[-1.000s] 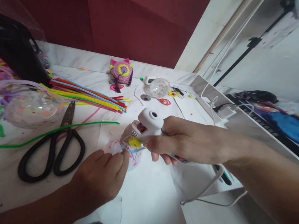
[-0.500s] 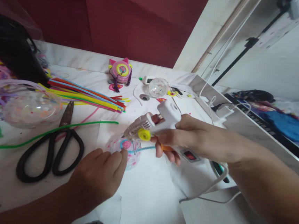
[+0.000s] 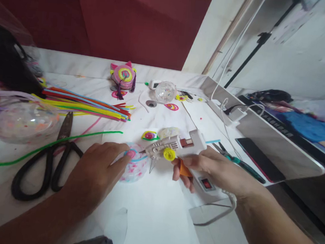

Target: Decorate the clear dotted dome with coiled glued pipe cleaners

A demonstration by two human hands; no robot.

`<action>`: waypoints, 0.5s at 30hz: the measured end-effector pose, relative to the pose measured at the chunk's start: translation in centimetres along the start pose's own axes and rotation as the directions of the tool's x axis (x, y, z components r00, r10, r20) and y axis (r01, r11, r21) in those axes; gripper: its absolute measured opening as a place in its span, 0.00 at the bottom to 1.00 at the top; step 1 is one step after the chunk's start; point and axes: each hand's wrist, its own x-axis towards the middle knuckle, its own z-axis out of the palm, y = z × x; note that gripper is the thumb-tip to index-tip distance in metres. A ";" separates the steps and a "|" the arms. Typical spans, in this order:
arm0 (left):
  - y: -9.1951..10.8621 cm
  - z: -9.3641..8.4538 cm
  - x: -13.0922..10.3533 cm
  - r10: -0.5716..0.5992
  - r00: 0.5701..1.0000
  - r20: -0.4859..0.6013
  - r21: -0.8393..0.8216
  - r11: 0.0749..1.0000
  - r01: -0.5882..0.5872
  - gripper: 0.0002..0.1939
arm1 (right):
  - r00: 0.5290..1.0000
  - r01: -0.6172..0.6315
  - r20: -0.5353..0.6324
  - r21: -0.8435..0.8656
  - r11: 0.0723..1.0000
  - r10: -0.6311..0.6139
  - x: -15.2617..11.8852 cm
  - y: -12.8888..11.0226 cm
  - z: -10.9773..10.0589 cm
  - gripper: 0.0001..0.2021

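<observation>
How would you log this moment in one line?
Left hand: fingers at pink-spotted clear piece | Right hand: holding white glue gun, nozzle near pink-and-blue coil | Nearby: black scissors

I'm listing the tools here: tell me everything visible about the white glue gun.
The glue gun, white and plastic-looking, has an orange trigger, red switch, round yellow piece, thin wire stand and pale cord. The right hand grips its handle; its nozzle points left, close to the pink coil; contact is unclear.
</observation>
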 end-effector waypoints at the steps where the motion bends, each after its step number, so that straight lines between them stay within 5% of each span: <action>1: -0.2 0.0 0.0 -0.004 1.000 0.006 -0.032 0.999 0.004 0.11 | 1.000 0.017 -0.009 0.022 1.000 -0.017 -0.1 0.3 0.0 0.19; 15: -1.0 -0.1 0.4 -0.064 0.992 0.112 -0.241 0.966 0.090 0.14 | 0.997 0.077 -0.036 0.160 0.984 -0.072 -1.2 2.0 1.4 0.18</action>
